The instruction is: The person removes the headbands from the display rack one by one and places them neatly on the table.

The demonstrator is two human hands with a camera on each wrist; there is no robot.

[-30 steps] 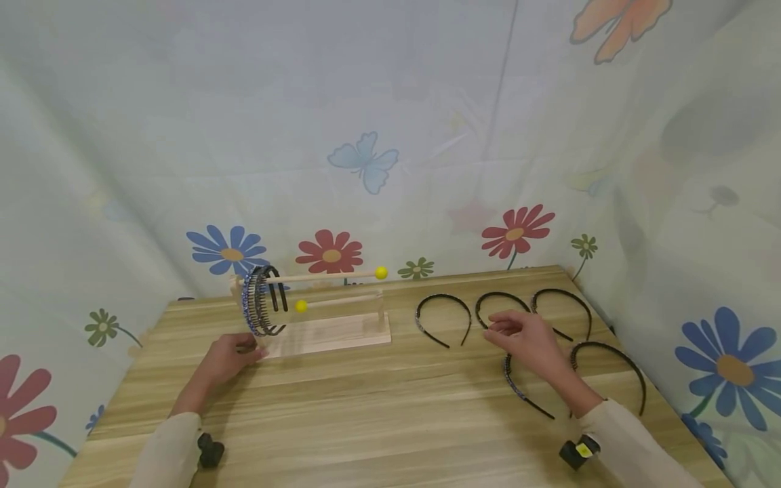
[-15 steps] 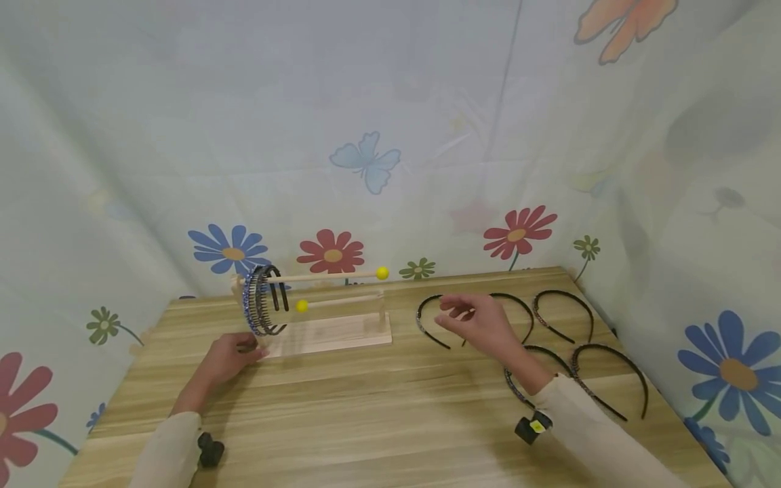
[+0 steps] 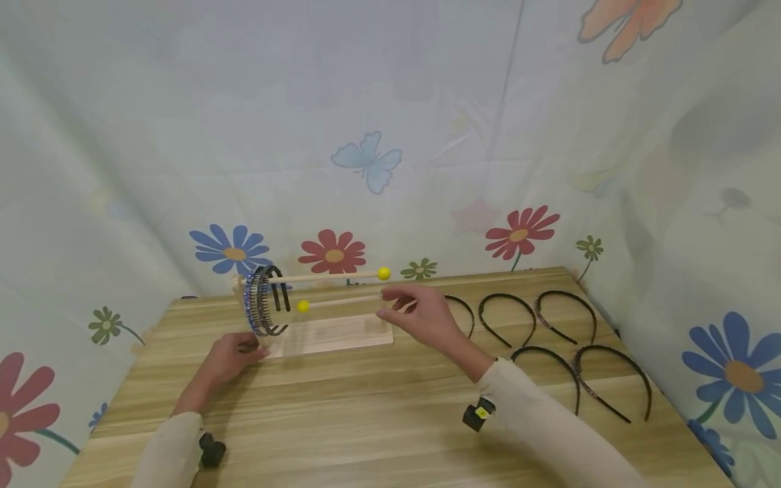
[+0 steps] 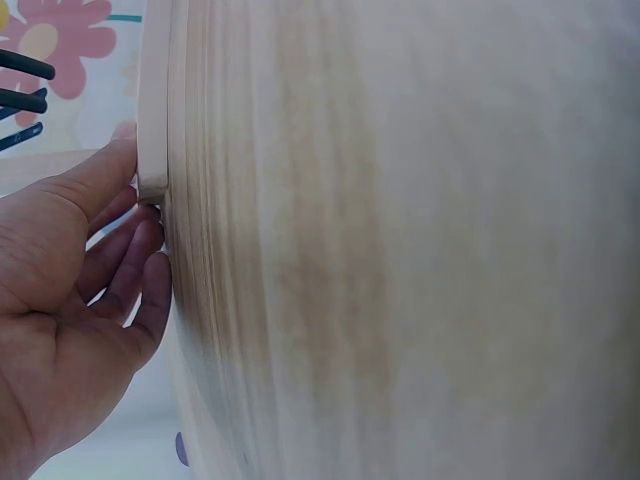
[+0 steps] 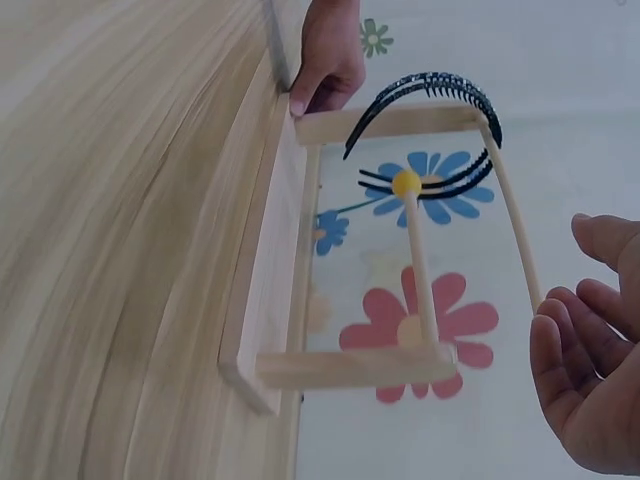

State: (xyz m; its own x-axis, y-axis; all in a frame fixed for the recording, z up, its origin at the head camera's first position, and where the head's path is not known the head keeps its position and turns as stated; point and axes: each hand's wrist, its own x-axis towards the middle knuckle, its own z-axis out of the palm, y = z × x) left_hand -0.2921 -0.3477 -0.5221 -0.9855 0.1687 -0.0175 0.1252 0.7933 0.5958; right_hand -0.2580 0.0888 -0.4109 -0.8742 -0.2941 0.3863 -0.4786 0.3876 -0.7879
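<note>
A wooden headband stand (image 3: 350, 333) has two horizontal rods, each tipped with a yellow ball (image 3: 383, 273). Several dark toothed headbands (image 3: 261, 305), some with blue glitter, hang together on the upper rod at its left end. My left hand (image 3: 226, 362) grips the near left corner of the base, thumb on top; the left wrist view shows the fingers (image 4: 155, 300) bent below the edge. My right hand (image 3: 427, 317) hovers at the stand's right end, thumb and fingers apart, holding nothing. In the right wrist view its fingertips (image 5: 545, 330) overlap the end of the upper rod.
Several headbands lie on the wood-grain table (image 3: 366, 420) at the right, including a black one (image 3: 509, 295) in the back row and another (image 3: 616, 350) nearer the front. A flower-printed curtain (image 3: 427, 203) hangs behind and at both sides.
My right hand has moved left, from over the headbands on the table to the right end of the stand. The left hand has stayed on the base.
</note>
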